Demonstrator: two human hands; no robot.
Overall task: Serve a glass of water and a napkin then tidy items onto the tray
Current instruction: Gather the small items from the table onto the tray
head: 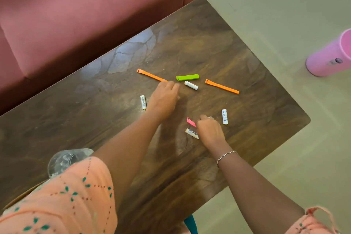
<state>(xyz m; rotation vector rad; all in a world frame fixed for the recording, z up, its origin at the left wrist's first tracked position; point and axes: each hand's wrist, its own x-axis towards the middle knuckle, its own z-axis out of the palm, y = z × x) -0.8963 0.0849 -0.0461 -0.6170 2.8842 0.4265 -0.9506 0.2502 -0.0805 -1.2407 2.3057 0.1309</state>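
- My left hand (164, 94): reaching across the dark wooden table (209, 47), palm down, fingers curled loosely together; the fingertips meet the near end of one orange bag clip (152, 75). Whether I have actually gripped it, I cannot tell.
- My right hand (209, 129): knuckles up, fingers bent inward at a small pink clip (191, 121), which stands tilted just beside my thumb. Contact looks likely; a firm hold cannot be confirmed. A ring on one finger, a chain bracelet (226, 156) at the wrist.
- Second orange bag clip (221, 86): lying flat, off to the right of the green one, apart from both hands.
- Green bag clip (187, 77): closed, flat, between the two orange clips.
- Batteries, white, four in all: one (191, 85) just below the green clip; one (143, 102) left of my left wrist; one (224, 116) right of my right hand; one (192, 133) partly under my right hand.
- Drinking glass (64, 161): clear, at the table's near left edge, partly hidden behind my patterned orange sleeve (72, 195).
- Pink cylindrical container (330, 57): on the pale floor, well apart from the table.
- Pink sofa (85, 15): along the table's far side.
- Napkin and tray: not identifiable here.
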